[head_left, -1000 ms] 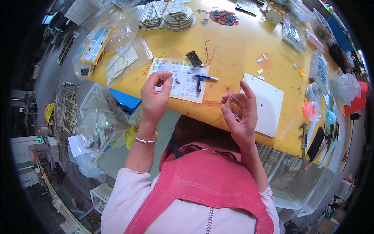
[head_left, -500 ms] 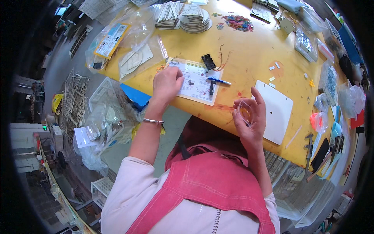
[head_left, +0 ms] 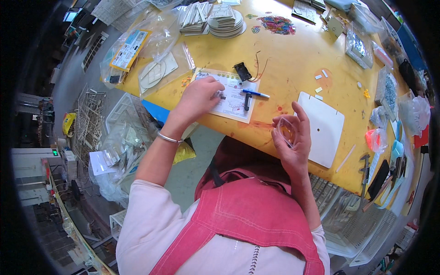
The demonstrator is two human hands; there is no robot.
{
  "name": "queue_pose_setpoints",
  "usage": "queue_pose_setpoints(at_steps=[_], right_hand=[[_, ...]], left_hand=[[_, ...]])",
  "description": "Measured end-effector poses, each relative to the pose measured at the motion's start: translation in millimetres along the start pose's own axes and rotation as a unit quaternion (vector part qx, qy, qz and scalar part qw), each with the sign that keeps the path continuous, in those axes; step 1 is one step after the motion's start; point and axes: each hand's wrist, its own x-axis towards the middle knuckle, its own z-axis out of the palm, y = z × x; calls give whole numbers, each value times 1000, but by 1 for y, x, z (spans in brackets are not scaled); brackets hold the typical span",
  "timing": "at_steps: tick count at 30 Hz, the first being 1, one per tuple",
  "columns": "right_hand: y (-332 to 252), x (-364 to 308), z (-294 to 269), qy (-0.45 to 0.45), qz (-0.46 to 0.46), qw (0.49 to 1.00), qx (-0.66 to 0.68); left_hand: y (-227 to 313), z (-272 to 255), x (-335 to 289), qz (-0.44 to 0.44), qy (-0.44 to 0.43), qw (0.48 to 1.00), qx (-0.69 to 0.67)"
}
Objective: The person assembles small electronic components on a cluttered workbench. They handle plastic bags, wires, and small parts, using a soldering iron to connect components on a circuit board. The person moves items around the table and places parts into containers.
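My left hand (head_left: 200, 97) hovers over the left part of a printed instruction sheet (head_left: 235, 114). Its fingers are curled together, and what they pinch, if anything, is too small to make out. Beside its fingertips is a small dark piece on the paper. Cupped in my right hand (head_left: 298, 145) is a small clear plastic bag (head_left: 287, 130), held near the table's front edge. A blue pen (head_left: 256, 93) and a small black bar-shaped part (head_left: 247, 101) lie on the sheet. At its upper edge sits a black battery holder (head_left: 242, 71) with thin wires.
A white board (head_left: 323, 133) lies right of my right hand. Small orange pieces (head_left: 185, 81) lie by the sheet's left corner. Farther back are stacked pale boards (head_left: 227, 25) and colourful paper clips (head_left: 278, 24). Calipers (head_left: 365, 169) and bagged parts line the right edge.
My left hand has shifted to the right across the sheet, away from the orange pieces, and its fingers now curl near the small dark piece. My right hand stays almost still with the bag.
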Motion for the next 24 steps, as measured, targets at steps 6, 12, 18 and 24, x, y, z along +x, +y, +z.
queue_pose_setpoints(at_steps=[6,12,18,24], right_hand=[[0,0,0,-6,-9,1000,-27],[-1,-2,2,0,3,1000,-21],[-1,-2,5,3,-1,999,-32],[-4,-2,7,-3,3,999,-32]], left_hand=[[6,7,6,121,18,967,226],[11,10,5,173,21,951,255],[6,12,13,66,2,983,174],[-9,7,26,-2,-70,996,56]])
